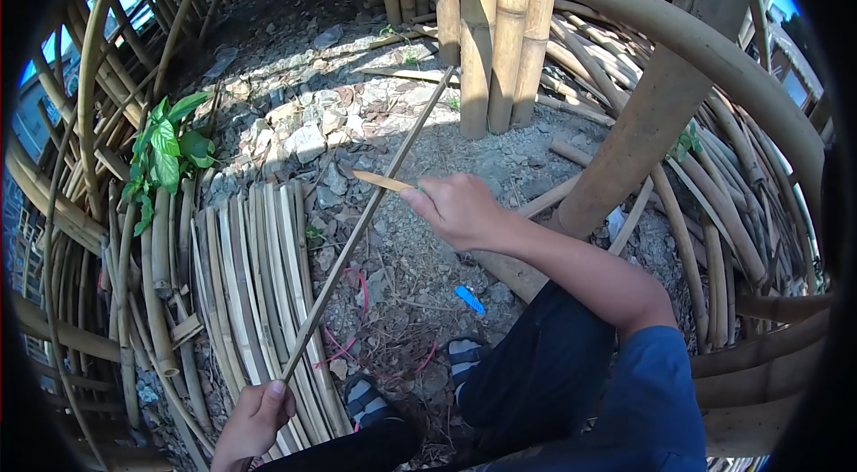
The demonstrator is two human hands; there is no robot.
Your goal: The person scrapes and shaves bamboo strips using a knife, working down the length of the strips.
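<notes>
My left hand (259, 418) is closed around the lower end of a long, thin bamboo strip (357, 233), which slants up and away to the right. In my right hand (460, 211) is a knife (379, 180) with a pointed, tan-coloured blade; its handle is mostly hidden by my fingers. The blade lies across the upper half of the strip, pointing left. Below the strip, on the left, lies a row of split bamboo strips (254, 275) set side by side.
Stony ground (312, 128) spreads ahead. Upright bamboo poles (509, 43) and a thick slanted pole (643, 115) stand to the right, with bamboo heaps (759, 195) behind. A leafy plant (165, 150) grows at left. Near my feet lie pink string (364, 293) and a blue piece (470, 300).
</notes>
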